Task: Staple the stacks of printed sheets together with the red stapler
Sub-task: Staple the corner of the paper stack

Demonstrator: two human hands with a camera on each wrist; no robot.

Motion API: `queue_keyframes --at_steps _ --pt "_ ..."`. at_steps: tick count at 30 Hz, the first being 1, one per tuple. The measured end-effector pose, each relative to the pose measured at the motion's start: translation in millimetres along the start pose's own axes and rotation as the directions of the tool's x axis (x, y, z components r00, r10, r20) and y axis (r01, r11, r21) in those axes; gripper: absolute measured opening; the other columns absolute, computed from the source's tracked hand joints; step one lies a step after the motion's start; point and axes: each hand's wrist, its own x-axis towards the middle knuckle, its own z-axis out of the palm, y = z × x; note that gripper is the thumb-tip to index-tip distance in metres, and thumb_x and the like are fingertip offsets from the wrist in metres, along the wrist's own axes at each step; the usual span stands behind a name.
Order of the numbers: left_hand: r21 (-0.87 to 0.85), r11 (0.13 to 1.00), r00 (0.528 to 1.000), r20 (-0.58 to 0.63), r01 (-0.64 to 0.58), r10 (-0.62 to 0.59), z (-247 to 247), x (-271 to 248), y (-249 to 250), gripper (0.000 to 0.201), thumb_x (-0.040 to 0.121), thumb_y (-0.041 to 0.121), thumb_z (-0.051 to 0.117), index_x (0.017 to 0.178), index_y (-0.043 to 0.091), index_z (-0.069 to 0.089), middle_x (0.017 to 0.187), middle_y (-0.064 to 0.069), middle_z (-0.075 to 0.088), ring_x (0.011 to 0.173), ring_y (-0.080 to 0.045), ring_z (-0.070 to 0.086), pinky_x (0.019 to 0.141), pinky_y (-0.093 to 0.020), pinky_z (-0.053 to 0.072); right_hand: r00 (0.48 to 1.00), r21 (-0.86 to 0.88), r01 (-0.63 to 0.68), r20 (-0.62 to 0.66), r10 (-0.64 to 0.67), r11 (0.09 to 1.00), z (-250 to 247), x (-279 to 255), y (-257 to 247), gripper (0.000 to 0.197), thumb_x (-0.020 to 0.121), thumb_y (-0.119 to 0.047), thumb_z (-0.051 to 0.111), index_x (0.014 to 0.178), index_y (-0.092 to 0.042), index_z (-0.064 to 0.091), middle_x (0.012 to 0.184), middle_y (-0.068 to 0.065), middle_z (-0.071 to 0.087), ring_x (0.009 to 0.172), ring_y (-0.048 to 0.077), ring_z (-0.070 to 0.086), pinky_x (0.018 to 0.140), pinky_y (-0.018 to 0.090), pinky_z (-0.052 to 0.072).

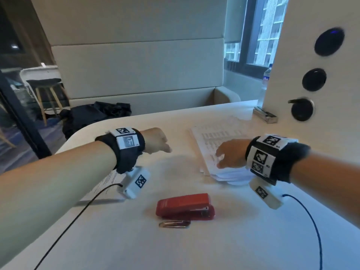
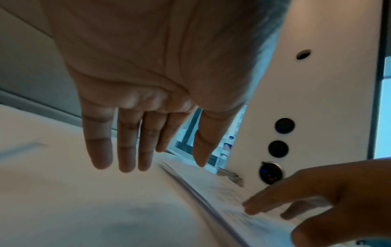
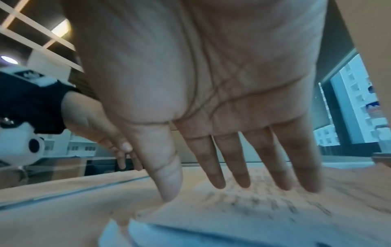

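A single printed sheet lay on the tabletop to the left of the red stapler, partly under the person's left forearm. The left hand hovered above the bare tabletop, beyond and to the left of the stapler; its fingers were straight and slightly spread, holding nothing. The red stapler itself sat flat on the tabletop, touched by neither hand, with a small metal clip lying just beside its near edge. Beyond and to the right of the stapler lay the stack of printed sheets, somewhat fanned at its near end. The right hand was spread palm down over the near part of that stack, its fingers extended and gripping nothing; whether the fingertips actually touched the top sheet could not be told through the blur. Well beyond the stapler to the right, a small metal box stood against a white panel.
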Motion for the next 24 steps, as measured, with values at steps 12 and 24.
queue_keyframes --at_steps 12,24 --pt "-0.487 0.858 0.978 0.192 0.165 -0.079 34 46 89 0.044 0.086 0.026 0.067 0.122 0.003 0.056 0.096 -0.015 0.066 0.079 -0.023 0.060 0.073 -0.033 0.052 0.992 -0.112 0.092 0.102 -0.081 0.989 5 -4 26 0.066 0.087 -0.046 0.063 0.145 -0.023 0.041 0.144 -0.002 0.045 0.131 0.020 0.043 0.105 0.035 0.035" --pt "-0.526 0.850 0.999 -0.006 0.031 -0.040 46 41 113 0.011 0.089 -0.004 0.058 0.079 0.001 0.059 0.085 -0.016 0.066 0.068 -0.029 0.067 0.053 -0.035 0.057 0.989 0.084 0.077 0.120 -0.087 0.994 0 2 43 0.055 0.084 -0.049 0.064 0.133 -0.026 0.056 0.132 -0.008 0.057 0.114 0.013 0.055 0.101 0.032 0.042"
